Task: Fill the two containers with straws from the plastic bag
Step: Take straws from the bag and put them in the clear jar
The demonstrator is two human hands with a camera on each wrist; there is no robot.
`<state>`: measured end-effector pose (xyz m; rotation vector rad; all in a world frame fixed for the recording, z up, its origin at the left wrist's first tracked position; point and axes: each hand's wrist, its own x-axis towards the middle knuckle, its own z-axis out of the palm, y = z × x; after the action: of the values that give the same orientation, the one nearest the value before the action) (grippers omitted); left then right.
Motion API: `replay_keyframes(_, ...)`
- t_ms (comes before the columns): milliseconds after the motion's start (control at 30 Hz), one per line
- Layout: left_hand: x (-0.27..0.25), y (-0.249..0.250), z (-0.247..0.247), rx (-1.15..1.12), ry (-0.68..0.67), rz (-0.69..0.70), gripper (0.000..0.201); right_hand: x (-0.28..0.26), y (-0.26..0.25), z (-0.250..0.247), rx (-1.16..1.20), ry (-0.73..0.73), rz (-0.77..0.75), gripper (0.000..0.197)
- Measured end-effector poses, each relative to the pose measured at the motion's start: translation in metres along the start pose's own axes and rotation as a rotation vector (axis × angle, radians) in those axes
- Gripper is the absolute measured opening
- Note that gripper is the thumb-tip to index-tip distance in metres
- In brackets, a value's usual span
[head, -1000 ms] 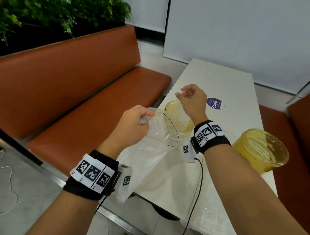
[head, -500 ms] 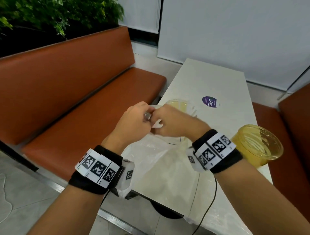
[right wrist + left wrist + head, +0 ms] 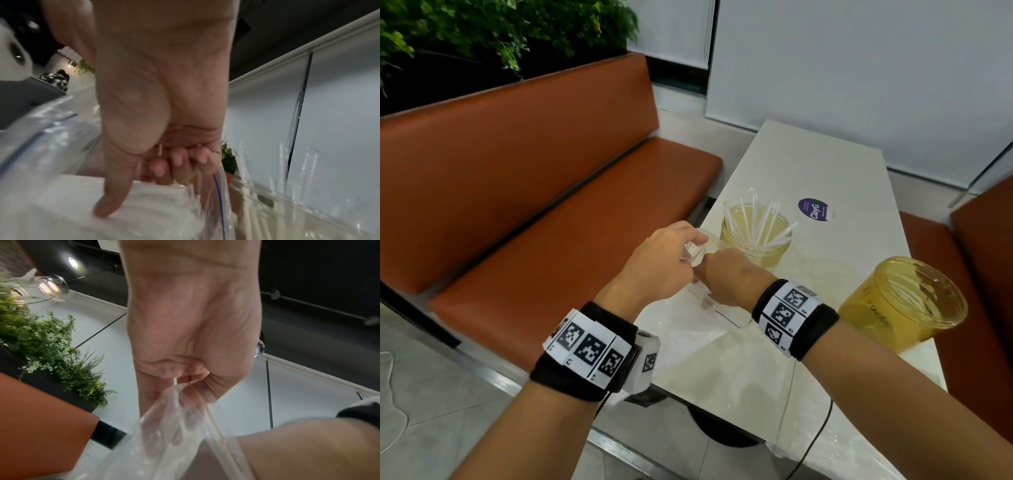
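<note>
A clear plastic bag (image 3: 681,329) lies on the white table (image 3: 825,164). My left hand (image 3: 688,245) pinches the bag's rim and holds its mouth up, as the left wrist view shows (image 3: 185,384). My right hand (image 3: 722,274) is inside the bag. There its fingers (image 3: 180,162) curl round a few thin straws and the thumb rests on the white straw bundle (image 3: 154,203). A yellowish jar (image 3: 767,253) just beyond my hands holds several white straws (image 3: 753,219). A second yellowish jar (image 3: 904,308) stands at the right edge, with no straws showing in it.
An orange bench (image 3: 551,192) runs along the table's left side, with plants behind it. Another orange seat is at the right. A round purple sticker (image 3: 813,209) is on the table past the jars. A black cable (image 3: 811,442) hangs from my right wrist.
My right hand came back from above the far jar, reached the bag's mouth and is now inside it. Straws now stand in that jar. My left hand kept holding the rim.
</note>
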<state>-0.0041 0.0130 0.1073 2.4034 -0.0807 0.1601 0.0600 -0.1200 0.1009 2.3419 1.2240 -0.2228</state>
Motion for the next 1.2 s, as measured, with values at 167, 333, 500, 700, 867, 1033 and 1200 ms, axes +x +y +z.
replay_keyframes(167, -0.001, -0.004, 0.003, -0.011, 0.011, -0.025, 0.051, -0.002, -0.002, 0.014, -0.098, 0.008, 0.017, 0.035)
replay_keyframes(333, -0.003, 0.000, 0.006, -0.167, 0.006, -0.034, 0.059, -0.011, 0.005, 0.022, -0.121, 0.008, 0.036, 0.039)
replay_keyframes(500, -0.004, 0.002, 0.016, -0.274, -0.006, -0.071, 0.063, -0.017, 0.019, 0.019, 0.174, -0.055, 0.088, 0.030)
replay_keyframes(700, -0.005, 0.003, 0.030, -0.252, 0.042, -0.067, 0.068, -0.034, 0.034, -0.005, 0.297, -0.102, 0.144, 0.028)
replay_keyframes(867, 0.000, 0.007, 0.045, -0.075, 0.135, -0.063, 0.072, -0.053, 0.042, -0.043, 0.201, 0.013, 0.149, 0.029)
replay_keyframes(1033, 0.009, 0.007, 0.056, 0.087, 0.233, 0.045, 0.024, -0.065, 0.055, -0.062, 0.344, 0.228, 0.170, 0.013)
replay_keyframes(1200, 0.014, 0.002, 0.058, 0.013, 0.240, 0.025, 0.042, -0.071, 0.076, -0.050, 1.126, 0.485, 0.082, 0.051)
